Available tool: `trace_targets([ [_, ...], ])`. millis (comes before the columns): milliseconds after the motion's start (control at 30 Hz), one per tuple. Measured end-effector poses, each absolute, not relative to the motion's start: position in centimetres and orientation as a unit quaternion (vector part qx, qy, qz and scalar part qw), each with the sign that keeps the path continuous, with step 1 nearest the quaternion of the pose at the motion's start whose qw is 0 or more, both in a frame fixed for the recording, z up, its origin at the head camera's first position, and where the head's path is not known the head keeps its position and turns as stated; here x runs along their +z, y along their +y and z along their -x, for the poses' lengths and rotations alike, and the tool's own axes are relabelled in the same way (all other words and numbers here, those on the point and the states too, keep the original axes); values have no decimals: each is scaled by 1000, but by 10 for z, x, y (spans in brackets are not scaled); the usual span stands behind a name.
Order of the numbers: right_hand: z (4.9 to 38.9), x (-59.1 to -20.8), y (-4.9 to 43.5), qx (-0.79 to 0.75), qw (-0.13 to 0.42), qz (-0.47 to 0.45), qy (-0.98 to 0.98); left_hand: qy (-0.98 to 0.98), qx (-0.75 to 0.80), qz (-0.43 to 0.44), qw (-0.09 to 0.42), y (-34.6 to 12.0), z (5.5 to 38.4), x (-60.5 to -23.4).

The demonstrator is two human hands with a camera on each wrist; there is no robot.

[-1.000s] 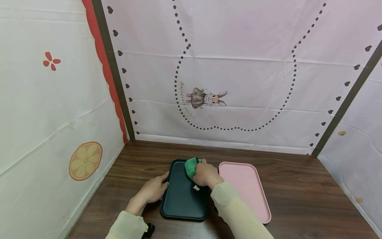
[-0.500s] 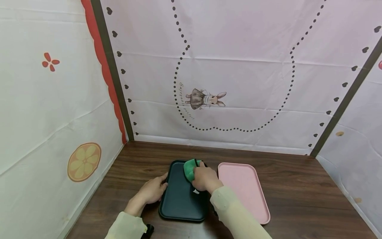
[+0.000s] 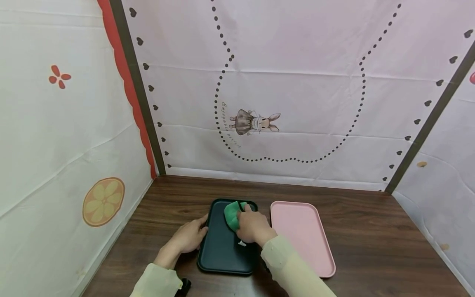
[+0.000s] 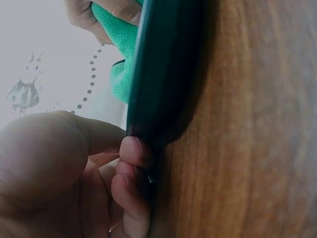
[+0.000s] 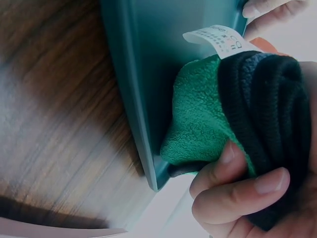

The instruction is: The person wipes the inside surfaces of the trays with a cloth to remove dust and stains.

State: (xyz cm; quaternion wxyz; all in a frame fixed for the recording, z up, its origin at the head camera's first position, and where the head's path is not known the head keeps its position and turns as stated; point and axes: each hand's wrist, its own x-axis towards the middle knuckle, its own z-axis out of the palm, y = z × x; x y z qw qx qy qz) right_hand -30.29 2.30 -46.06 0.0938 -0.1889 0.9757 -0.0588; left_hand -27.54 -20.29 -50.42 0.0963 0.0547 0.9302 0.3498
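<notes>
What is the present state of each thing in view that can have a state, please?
Dark tray: flat on the table, face up.
Pink tray: flat on the table, face up.
Green cloth: bunched, touching the dark tray.
White tag: sticking out from the cloth.
Left hand: holds the dark tray's left edge.
Right hand: grips the cloth.
Printed sheet: upright, creased.

Pale, creased sheets (image 3: 308, 99) rise behind and beside a brown wood-grain table (image 3: 371, 239). The back one bears a rabbit print (image 3: 244, 122); the left, a citrus slice (image 3: 104, 202) and red flower (image 3: 65, 76).
</notes>
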Motion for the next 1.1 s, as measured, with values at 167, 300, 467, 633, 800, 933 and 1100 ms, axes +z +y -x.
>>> trace_targets([
  [167,300,-463,21,-54,90,195,975,931,348,-55,97,-203,275,-503],
  [300,297,-463,19,-47,86,198,975,931,348,-55,95,-203,275,-503],
  [467,293,-463,17,-42,83,200,975,931,347,-56,93,-203,275,-503],
  [633,288,-463,16,-38,75,209,974,932,346,-53,96,-203,276,-504],
  [800,284,-464,14,-35,72,215,973,931,347,-55,93,-204,276,-504],
  [933,280,-465,12,-33,74,219,972,930,351,-54,95,-204,276,-504],
  [1100,276,-465,11,-31,77,224,971,931,349,-55,93,-203,275,-503],
])
